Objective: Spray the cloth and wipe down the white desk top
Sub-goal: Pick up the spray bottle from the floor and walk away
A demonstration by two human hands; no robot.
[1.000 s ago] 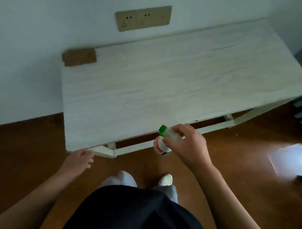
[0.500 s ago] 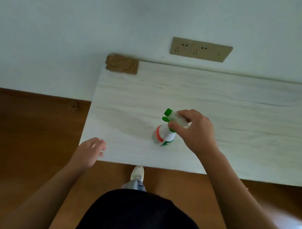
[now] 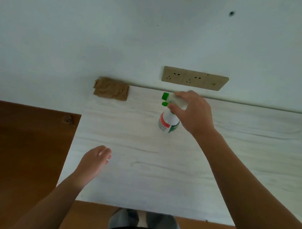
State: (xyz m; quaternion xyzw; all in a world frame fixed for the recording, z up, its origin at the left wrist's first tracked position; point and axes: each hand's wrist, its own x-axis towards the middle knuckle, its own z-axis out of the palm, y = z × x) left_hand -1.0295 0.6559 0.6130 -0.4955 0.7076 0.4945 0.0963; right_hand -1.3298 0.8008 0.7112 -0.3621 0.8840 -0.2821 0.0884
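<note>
Since 0.5 s ago, R hand has carried the bottle from mid-desk to nr the back edge; L hand is now over the desk's front-left. R fingers clamp on the sprayer head, green nozzle pointing left twd the cloth, which lies crumpled at the back-left corner against the wall. L fingers relaxed, loosely together, holding nothing. Can't tell if the bottle touches the desk.

No readable text anywhere right now. The spray bottle carries a label with a red band and a green patch, but its lettering is just a blur, nothing to make out. Over on the wall, the socket plate shows only its slot holes, with no marking clear enough to read
</note>
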